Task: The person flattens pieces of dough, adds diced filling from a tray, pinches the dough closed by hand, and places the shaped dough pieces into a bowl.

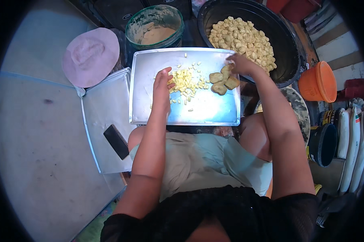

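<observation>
A silver metal tray point(147, 111) lies in front of me, above my lap. My left hand point(162, 82) is at the left side of a heap of small pale yellow cubes point(184, 82), its fingers apart and no held thing showing. Several flattened brownish dough pieces point(219, 88) lie in a cluster on the tray's right part. Over the tray's far right edge is my right hand point(241, 65), right beside the farthest dough piece; its fingers look bent and apart, with nothing visible in them. Some cubes are scattered loose around the heap.
A large black tub point(289, 48) of round dough balls point(242, 38) stands far right. Beyond the tray is a green bucket point(181, 30) with tan powder inside. A pink hat point(91, 56), another metal tray point(103, 109) and a phone point(116, 141) lie left; an orange bucket point(317, 82) is right.
</observation>
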`<state>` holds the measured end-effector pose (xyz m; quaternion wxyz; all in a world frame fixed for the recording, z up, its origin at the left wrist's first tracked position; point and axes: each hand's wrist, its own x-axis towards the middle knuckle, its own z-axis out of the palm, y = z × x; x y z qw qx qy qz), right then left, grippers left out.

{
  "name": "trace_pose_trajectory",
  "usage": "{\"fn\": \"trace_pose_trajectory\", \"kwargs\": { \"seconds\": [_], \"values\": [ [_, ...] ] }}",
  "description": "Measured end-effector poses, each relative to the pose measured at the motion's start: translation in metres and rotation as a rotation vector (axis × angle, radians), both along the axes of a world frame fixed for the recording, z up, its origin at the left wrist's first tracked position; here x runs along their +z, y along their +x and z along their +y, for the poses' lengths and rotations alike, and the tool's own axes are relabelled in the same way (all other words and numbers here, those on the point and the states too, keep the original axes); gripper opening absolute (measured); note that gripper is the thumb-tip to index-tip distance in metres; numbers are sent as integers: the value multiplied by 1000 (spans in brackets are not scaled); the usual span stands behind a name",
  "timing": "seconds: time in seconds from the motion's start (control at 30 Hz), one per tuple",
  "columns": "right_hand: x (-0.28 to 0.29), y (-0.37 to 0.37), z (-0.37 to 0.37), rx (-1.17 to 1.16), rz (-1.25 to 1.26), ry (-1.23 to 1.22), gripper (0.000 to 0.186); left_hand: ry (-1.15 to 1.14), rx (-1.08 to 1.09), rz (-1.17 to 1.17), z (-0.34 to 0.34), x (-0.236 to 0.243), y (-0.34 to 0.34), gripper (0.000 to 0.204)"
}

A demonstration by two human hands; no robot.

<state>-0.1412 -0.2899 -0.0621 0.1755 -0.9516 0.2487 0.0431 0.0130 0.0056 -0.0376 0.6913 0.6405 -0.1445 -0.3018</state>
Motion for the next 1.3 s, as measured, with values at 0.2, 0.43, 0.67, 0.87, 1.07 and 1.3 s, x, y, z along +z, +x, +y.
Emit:
{"fn": "trace_pose_trajectory", "kwargs": {
  "seconds": [0.2,0.43,0.67,0.87,1.07,1.3],
  "values": [
    [26,14,14,-172,-183,475,29,34,-117,14,3,-9,4,39],
    [54,51,85,159,-361,1136,23,-105,-328,2,-6,-6,-23,51],
    [48,58,125,283,-385,921,51,-300,-182,304,-2,-3,-8,28],
    [44,68,118,344,-154,1180,39,-468,-86,233,4,1,8,23],
    [40,60,72,232,-228,727,24,-569,36,184,6,4,9,24],
    [-12,37,34,35,-280,136,22,-594,326,205,20,7,34,24]
  ]
}}
